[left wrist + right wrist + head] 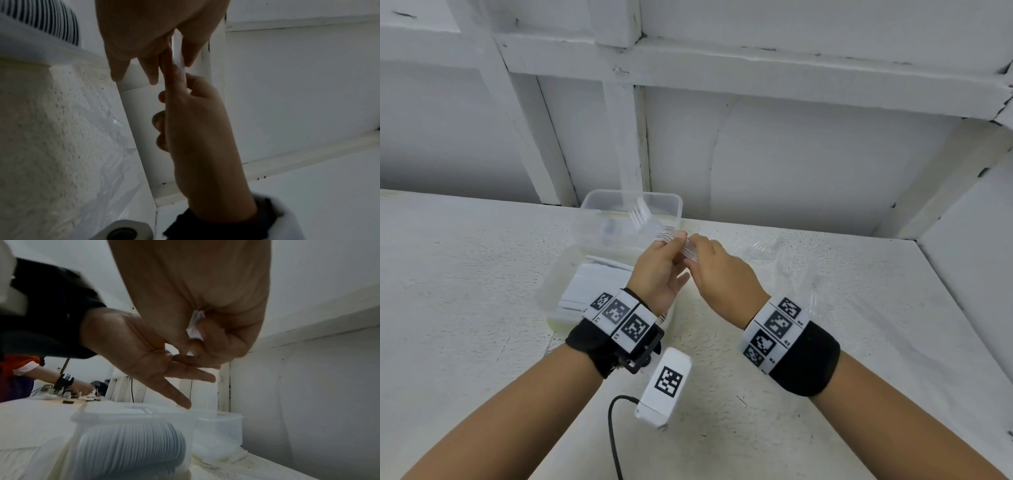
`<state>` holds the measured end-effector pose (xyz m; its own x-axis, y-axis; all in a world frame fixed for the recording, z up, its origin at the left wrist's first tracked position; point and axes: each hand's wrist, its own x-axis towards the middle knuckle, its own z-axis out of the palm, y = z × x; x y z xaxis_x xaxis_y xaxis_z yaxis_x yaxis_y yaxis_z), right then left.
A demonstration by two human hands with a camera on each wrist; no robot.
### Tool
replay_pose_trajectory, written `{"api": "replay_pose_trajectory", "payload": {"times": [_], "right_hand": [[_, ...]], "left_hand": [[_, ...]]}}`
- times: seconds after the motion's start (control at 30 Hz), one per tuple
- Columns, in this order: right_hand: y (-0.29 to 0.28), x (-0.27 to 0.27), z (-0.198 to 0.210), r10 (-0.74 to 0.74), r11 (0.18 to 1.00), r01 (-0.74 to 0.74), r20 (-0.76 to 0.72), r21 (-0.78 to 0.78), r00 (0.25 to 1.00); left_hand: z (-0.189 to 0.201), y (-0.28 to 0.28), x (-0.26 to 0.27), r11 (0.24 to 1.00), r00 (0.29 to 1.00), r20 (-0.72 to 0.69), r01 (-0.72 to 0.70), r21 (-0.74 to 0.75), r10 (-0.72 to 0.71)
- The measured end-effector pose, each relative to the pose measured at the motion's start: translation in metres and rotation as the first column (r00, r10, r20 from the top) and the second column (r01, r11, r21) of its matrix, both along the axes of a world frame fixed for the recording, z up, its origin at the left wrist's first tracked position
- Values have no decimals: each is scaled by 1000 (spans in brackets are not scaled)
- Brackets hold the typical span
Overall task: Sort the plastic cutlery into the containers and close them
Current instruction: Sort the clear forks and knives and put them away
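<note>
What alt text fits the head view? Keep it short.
Both hands, left hand and right hand, hold a bundle of clear plastic forks above two open containers on a white table, the nearer one holding white cutlery.

Two hands: left hand (659,270), right hand (722,270). Two clear containers: near container (571,274) full of white cutlery, far container (631,205). Clear forks (654,226) in hands, too blurry to count.

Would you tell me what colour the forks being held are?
The forks are clear, colourless plastic, best seen in the head view.
</note>
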<state>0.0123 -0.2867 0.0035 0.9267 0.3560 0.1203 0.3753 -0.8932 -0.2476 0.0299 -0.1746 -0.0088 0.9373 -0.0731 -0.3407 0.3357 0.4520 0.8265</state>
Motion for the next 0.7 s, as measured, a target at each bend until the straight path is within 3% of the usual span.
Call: {"api": "replay_pose_trajectory", "payload": {"times": [0.17,0.23,0.33,0.43,0.6,0.7], "right_hand": [[15,32,15,49,994,-43,-60,96,997],[20,52,24,47,992,-33,-110,123,993],[26,84,37,35,996,-21,-155,87,987],[37,116,39,53,996,-38,-201,78,978],[66,158,21,86,993,-103,-271,-51,959],[80,178,0,123,976,-169,-297,-134,947]], "left_hand": [[15,32,24,995,995,44,84,52,-86],[27,53,38,952,976,49,195,234,-212],[46,95,62,722,932,-53,313,617,-358],[52,142,96,511,950,-66,222,830,-306],[36,192,139,232,979,-90,132,964,-182],[20,200,151,193,973,-158,190,963,-165]]}}
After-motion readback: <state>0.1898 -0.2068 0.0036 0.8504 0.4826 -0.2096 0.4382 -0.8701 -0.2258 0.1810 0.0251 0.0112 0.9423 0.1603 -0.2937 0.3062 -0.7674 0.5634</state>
